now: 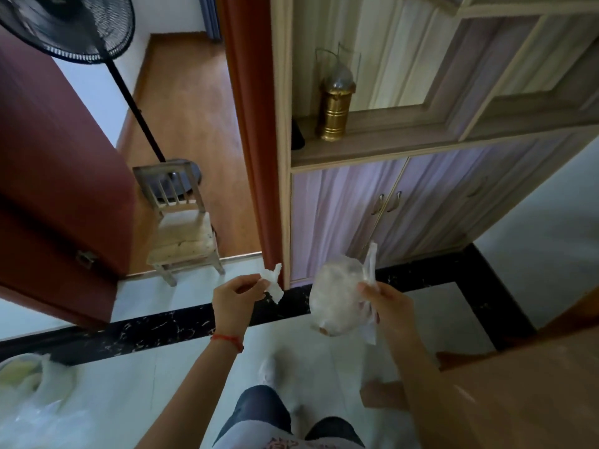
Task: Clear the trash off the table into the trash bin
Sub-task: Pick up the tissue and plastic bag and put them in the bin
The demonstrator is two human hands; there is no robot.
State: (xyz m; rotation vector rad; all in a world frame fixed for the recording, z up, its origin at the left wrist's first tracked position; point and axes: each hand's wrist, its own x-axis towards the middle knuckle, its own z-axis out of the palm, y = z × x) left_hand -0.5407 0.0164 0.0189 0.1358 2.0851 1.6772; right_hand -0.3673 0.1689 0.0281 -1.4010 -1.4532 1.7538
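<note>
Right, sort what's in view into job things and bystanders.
Job things:
left hand pinching a crumpled tissue
right hand gripping a plastic bag
bag-lined bin
table

Bystanders:
wooden chair
standing fan
brass lantern
cabinet

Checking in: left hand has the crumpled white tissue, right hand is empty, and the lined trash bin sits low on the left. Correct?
Not quite. The head view shows the right hand gripping a clear plastic bag. The left hand does pinch the tissue, and the lined bin sits lower left.
</note>
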